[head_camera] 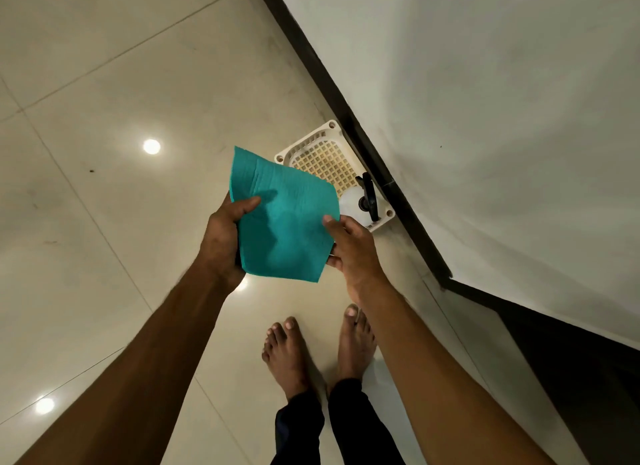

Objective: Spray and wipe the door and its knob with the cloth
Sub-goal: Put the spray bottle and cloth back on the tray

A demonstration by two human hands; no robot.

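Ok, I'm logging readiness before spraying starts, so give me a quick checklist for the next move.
1. Teal cloth in hand: ok, the left hand grips one edge and the right hand pinches the other.
2. Spray bottle within reach: ok, it stands in the white basket on the floor.
3. A hand free for the bottle: not ok.
4. Door and knob in view: cannot tell.
5. Cloth opened flat: ok.

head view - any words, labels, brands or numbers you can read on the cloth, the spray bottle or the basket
None can be read.
The teal cloth, held by the left hand and the right hand, is plain, with no print.
The white spray bottle shows no label from this angle.
The white basket on the floor shows only its grid, no marking.
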